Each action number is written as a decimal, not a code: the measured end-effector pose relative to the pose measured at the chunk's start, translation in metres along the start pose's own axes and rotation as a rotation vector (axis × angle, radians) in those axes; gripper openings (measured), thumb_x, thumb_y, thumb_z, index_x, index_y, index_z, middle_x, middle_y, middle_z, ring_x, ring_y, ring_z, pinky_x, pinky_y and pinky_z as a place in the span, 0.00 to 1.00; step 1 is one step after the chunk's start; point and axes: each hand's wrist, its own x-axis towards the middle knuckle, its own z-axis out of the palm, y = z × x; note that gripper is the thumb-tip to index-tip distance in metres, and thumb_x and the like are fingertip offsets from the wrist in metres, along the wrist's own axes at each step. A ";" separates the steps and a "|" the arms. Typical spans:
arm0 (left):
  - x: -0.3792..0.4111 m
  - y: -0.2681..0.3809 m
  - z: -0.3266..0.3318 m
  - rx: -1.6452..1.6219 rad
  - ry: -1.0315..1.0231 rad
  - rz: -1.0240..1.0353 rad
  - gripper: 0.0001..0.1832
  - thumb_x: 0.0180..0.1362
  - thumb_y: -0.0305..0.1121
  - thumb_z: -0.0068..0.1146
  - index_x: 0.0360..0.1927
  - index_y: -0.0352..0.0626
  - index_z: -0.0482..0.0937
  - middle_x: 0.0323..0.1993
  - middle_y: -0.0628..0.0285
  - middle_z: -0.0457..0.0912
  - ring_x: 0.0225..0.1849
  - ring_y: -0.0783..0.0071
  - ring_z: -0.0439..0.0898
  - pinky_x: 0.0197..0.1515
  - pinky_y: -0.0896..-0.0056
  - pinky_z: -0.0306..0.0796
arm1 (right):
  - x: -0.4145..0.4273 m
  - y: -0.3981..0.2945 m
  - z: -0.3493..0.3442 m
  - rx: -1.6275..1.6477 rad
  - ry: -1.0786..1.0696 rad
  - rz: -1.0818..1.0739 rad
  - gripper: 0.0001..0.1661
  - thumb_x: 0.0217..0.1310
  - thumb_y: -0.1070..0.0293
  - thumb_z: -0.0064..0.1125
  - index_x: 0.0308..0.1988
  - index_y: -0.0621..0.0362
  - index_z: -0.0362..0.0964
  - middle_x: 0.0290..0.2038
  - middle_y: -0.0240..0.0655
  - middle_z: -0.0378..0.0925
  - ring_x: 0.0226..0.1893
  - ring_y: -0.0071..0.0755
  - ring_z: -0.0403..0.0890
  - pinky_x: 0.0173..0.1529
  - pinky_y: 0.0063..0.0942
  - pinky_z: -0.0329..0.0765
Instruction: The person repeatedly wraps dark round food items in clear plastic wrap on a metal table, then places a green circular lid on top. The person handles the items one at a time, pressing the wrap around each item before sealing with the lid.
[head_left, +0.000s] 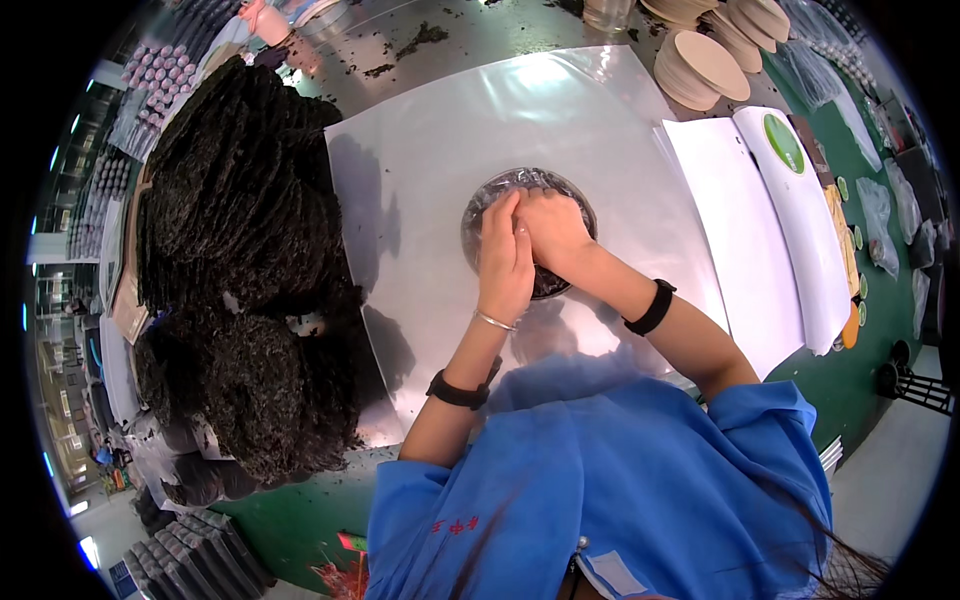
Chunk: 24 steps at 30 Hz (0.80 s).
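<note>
A round dark pan or mould (471, 238), with dark contents and clear plastic film, lies on a clear plastic sheet in front of me. My left hand (506, 251) rests over its middle, fingers together and pointing away from me. My right hand (553, 225) is curled against the left fingers and bears on the film; its palm side is hidden. The two hands touch. Large stacks of dark dried seaweed-like sheets (240, 202) stand to the left of the plastic sheet (435, 135).
White paper sheets (739, 225) and a rolled white sheet with a green oval (802, 247) lie at the right. Round pale discs (701, 71) are piled at the back right, near a clear container (607, 13). A pink bottle (264, 21) stands back left. Dark crumbs litter the metal tabletop (457, 30).
</note>
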 end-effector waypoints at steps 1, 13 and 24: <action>0.001 -0.001 0.001 0.012 0.000 0.003 0.22 0.71 0.26 0.46 0.67 0.37 0.69 0.64 0.47 0.70 0.67 0.47 0.68 0.72 0.51 0.60 | 0.001 -0.002 -0.002 0.036 -0.013 0.031 0.16 0.51 0.73 0.65 0.42 0.63 0.74 0.40 0.46 0.78 0.49 0.50 0.80 0.54 0.41 0.76; 0.009 -0.011 0.001 0.289 -0.044 0.146 0.09 0.64 0.30 0.61 0.47 0.42 0.80 0.51 0.55 0.79 0.58 0.52 0.72 0.66 0.53 0.60 | -0.066 0.182 -0.136 0.135 0.455 -0.031 0.37 0.57 0.49 0.75 0.56 0.62 0.72 0.54 0.48 0.77 0.56 0.57 0.74 0.62 0.44 0.73; 0.008 -0.001 -0.002 0.317 -0.065 0.078 0.10 0.62 0.25 0.62 0.46 0.39 0.78 0.53 0.55 0.77 0.58 0.52 0.70 0.66 0.52 0.61 | -0.086 0.402 -0.182 -0.665 0.231 0.341 0.30 0.65 0.40 0.63 0.48 0.58 0.79 0.49 0.41 0.82 0.52 0.46 0.80 0.55 0.44 0.79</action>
